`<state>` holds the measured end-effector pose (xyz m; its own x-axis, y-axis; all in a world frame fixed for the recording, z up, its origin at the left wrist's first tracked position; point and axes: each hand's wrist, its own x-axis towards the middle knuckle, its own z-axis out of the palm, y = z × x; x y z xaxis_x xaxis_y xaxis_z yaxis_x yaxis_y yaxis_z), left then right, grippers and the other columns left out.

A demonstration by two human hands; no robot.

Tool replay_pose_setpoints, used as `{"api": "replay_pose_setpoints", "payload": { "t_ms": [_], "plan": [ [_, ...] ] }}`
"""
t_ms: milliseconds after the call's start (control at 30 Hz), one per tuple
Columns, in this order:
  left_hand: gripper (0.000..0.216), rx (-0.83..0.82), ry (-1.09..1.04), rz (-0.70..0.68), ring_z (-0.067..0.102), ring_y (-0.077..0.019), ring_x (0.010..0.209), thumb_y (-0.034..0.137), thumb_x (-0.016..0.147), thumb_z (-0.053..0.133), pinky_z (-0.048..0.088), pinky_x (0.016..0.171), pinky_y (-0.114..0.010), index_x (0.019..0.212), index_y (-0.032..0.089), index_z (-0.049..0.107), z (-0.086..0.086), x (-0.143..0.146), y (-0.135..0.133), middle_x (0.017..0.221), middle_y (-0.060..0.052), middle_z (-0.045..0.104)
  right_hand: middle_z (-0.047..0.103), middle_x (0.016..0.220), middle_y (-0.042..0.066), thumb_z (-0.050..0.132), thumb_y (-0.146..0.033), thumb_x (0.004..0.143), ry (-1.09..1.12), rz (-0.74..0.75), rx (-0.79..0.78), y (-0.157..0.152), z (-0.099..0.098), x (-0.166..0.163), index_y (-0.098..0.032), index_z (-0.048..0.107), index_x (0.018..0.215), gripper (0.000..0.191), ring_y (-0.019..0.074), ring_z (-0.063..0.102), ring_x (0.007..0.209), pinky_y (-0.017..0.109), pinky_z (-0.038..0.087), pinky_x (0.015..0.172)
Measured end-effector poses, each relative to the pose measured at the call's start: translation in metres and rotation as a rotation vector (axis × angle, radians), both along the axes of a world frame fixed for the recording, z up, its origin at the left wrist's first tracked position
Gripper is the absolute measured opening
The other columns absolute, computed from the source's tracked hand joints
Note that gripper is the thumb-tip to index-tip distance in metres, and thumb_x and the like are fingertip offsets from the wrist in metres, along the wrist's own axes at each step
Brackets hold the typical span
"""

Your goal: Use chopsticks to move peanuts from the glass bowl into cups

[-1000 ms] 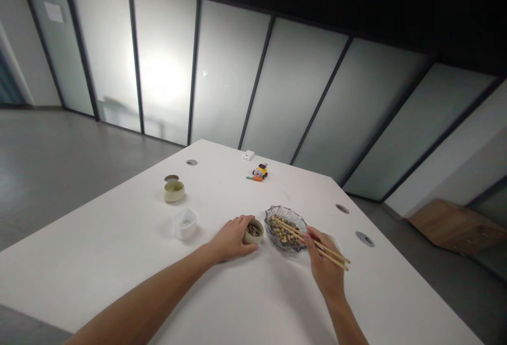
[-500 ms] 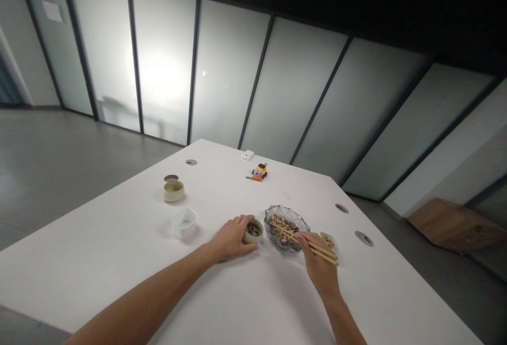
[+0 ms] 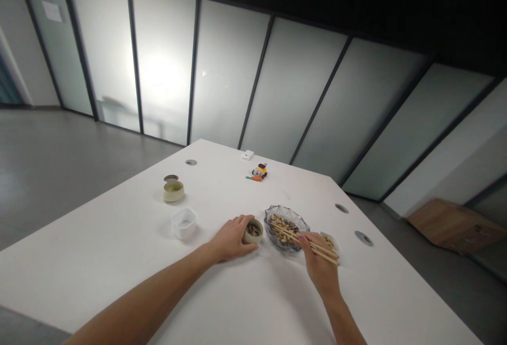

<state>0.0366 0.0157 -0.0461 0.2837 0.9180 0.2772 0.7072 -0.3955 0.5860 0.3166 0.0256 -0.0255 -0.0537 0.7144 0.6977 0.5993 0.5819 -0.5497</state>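
My left hand (image 3: 233, 237) is wrapped round a small pale cup (image 3: 257, 239) standing on the table, with dark striped seeds (image 3: 252, 230) inside. Just right of it is a faceted glass bowl (image 3: 283, 208) containing a mix of pale nuts, probably peanuts, and darker seeds (image 3: 285, 229). A pair of wooden chopsticks (image 3: 324, 252) is gripped in my right hand (image 3: 319, 264), their tips down among the bowl's contents. Whether the tips pinch a piece is too small to tell. Partly behind my right hand is a small white container (image 3: 336, 241) with pale nuts in it.
On the white table (image 3: 222, 302), a white plastic tub (image 3: 184, 224) stands to the left. Beyond it are a pale green bowl (image 3: 173, 193) and a round cable hole (image 3: 171, 178). Farther back lie a toy vehicle (image 3: 260, 170), an orange carrot-like item (image 3: 256, 178) and a white box (image 3: 247, 155).
The chopsticks and my right hand have shifted very slightly, with the tips still in the glass bowl. My left hand and the cup stay in place.
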Motion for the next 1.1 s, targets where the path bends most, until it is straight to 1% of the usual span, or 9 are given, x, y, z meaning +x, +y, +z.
{"api": "replay_pose_setpoints", "payload": {
  "t_ms": [133,400,533,767,967,1100],
  "plan": [
    [0.073,-0.004,0.001,0.004,0.063,-0.0352,0.123,0.041,0.082,0.079,0.049,0.109,-0.049,0.147,0.025,0.048,0.0003,0.0001,0.0001,0.141,-0.013,0.062,0.076,0.084,0.008,0.053,-0.066,0.1,0.004,-0.013,0.008,0.0007,0.0,0.001,-0.023,0.075,0.083,0.052,0.0247,0.07,0.079,0.038,0.055,0.077],
    [0.073,-0.007,-0.004,-0.005,0.063,-0.0355,0.123,0.041,0.083,0.079,0.048,0.109,-0.05,0.146,0.024,0.048,0.0002,-0.0001,0.0003,0.14,-0.014,0.062,0.077,0.086,0.008,0.056,-0.064,0.1,0.015,-0.006,0.022,0.0006,-0.0011,0.0008,-0.023,0.077,0.084,0.048,0.025,0.071,0.082,0.039,0.055,0.078],
    [0.073,-0.009,-0.005,-0.005,0.062,-0.0356,0.124,0.04,0.083,0.079,0.048,0.109,-0.05,0.147,0.024,0.047,0.0006,0.0001,0.0002,0.141,-0.014,0.062,0.077,0.086,0.008,0.055,-0.063,0.101,0.01,-0.007,0.026,0.0005,-0.0015,0.0008,-0.023,0.077,0.084,0.049,0.025,0.071,0.083,0.038,0.055,0.078],
    [0.074,-0.02,0.009,0.002,0.062,-0.0359,0.125,0.041,0.083,0.079,0.048,0.11,-0.049,0.148,0.023,0.047,0.0012,0.0005,0.0003,0.142,-0.014,0.061,0.077,0.083,0.007,0.055,-0.06,0.102,-0.021,0.006,0.102,0.0027,-0.001,0.0024,-0.022,0.077,0.083,0.048,0.0227,0.07,0.078,0.035,0.055,0.075],
    [0.073,-0.006,-0.005,-0.003,0.062,-0.0352,0.125,0.04,0.083,0.079,0.048,0.11,-0.05,0.147,0.025,0.047,-0.0001,0.0002,0.0005,0.141,-0.013,0.062,0.077,0.087,0.007,0.057,-0.057,0.102,-0.018,0.046,0.05,0.004,-0.005,0.0026,-0.022,0.077,0.085,0.043,0.0225,0.072,0.082,0.035,0.056,0.078],
    [0.074,-0.004,-0.006,-0.005,0.062,-0.0355,0.125,0.041,0.083,0.079,0.048,0.11,-0.05,0.148,0.024,0.047,-0.0014,-0.0002,0.001,0.141,-0.013,0.062,0.077,0.087,0.006,0.058,-0.056,0.102,-0.011,0.058,0.043,0.004,-0.0063,0.0026,-0.022,0.078,0.086,0.042,0.0224,0.072,0.082,0.035,0.057,0.078]
  ]
}}
